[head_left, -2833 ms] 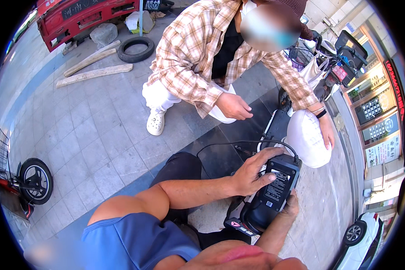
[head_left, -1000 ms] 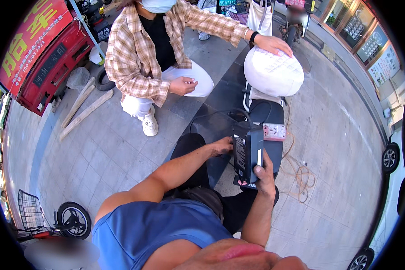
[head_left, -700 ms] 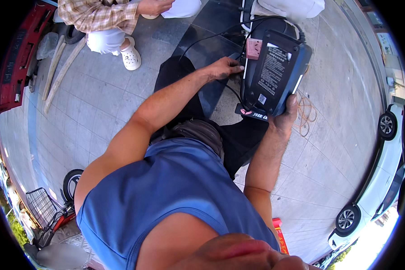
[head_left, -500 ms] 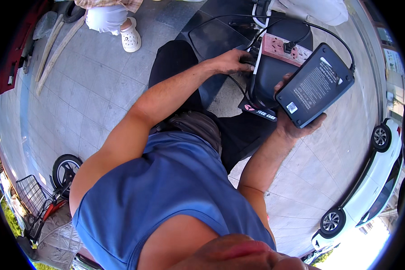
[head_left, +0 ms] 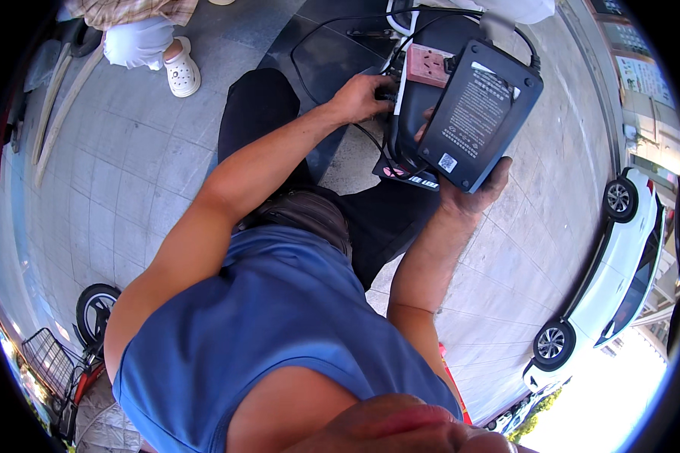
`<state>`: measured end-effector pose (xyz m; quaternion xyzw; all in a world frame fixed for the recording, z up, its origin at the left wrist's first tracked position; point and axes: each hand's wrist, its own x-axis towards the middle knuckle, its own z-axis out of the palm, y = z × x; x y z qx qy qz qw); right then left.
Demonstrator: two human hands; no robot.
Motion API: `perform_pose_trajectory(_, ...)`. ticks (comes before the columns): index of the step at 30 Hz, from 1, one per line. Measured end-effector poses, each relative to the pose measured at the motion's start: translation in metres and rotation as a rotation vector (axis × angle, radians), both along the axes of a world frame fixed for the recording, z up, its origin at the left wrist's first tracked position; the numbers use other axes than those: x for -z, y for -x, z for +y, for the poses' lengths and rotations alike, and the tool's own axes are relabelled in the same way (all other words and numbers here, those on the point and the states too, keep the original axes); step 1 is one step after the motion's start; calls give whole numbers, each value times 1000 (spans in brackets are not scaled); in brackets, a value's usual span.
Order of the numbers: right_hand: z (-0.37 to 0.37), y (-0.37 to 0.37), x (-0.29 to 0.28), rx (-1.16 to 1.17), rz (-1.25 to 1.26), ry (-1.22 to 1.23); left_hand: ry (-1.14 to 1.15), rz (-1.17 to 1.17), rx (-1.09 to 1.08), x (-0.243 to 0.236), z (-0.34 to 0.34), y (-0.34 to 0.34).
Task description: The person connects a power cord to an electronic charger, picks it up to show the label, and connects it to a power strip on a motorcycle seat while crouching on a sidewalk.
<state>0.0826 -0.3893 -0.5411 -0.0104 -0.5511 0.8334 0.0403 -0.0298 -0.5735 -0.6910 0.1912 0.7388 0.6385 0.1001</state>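
- Black rectangular charger (head_left: pixel 472 117) in the head view, the only one: raised right of centre above a dark scooter body (head_left: pixel 420 98), printed underside toward the camera, far end slanting right.
- Right hand (head_left: pixel 468 195): wrapped under and around the charger's near end, digits showing along both long sides.
- Left hand (head_left: pixel 361 98): fingers curled inward at the pale left edge of the scooter body, well apart from the charger; impossible to tell whether pinching anything.
- Black cable (head_left: pixel 535 62): attached at the charger's far right corner.
- Pink power strip (head_left: pixel 428 65): on the scooter body, just left of the charger and partly hidden behind it.
- Far left: plaid sleeve (head_left: pixel 155 7), white trouser leg (head_left: pixel 137 44) and white clog (head_left: pixel 182 69) of another person, beside wooden planks (head_left: pixel 66 117) on grey paving (head_left: pixel 159 174).
- Right: parked white car (head_left: pixel 618 260).
- Near left: wire basket (head_left: pixel 51 359) and spoked wheel (head_left: pixel 96 311).
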Motion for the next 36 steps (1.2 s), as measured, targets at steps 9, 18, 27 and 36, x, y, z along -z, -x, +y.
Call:
perform_pose_trajectory(9,-14,4,-30,-285,32,-53,-37,78,-216,-29,-13,-20)
perform_pose_trajectory(18,-29,16,-23,-71,241,-692,-662,-141,-48,-141,-38,-100)
perform_pose_trajectory(27,-32,4,-37,-202,124,-338,-685,-197,65,-130,-55,-96)
perform_pose_trajectory(36,-33,5,-45,-253,29,-320,-466,-10,81,-135,-68,-85)
